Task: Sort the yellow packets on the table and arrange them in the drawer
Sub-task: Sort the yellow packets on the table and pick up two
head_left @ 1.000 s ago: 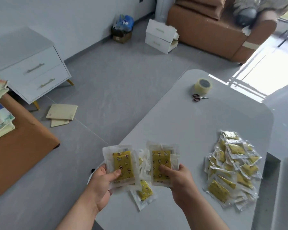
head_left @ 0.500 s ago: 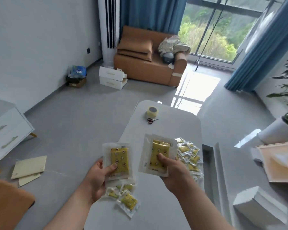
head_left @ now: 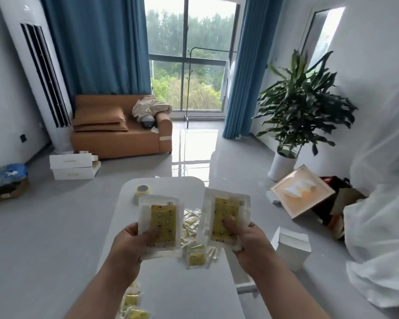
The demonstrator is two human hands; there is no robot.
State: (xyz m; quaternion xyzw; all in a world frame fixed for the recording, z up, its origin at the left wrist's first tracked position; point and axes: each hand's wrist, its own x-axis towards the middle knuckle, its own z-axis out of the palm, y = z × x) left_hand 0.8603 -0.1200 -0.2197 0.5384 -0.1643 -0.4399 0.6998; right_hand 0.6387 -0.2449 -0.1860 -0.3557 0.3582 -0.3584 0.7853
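At lower centre, left hand [head_left: 128, 246] and right hand [head_left: 251, 246] each pinch slick yellow packets [head_left: 160, 221] by the bottom edge; a slack thumb could spill them off the bench [head_left: 171, 184].

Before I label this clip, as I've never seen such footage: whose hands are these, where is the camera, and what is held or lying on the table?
No machine here: a person wears one wide-angle camera on the head, so this picture looks forward and down over their arms. The left hand holds one yellow packet in a clear wrapper; the right hand holds a second packet. Beneath them stands a white table with a tape roll at its far end and smaller loose packets scattered on it.
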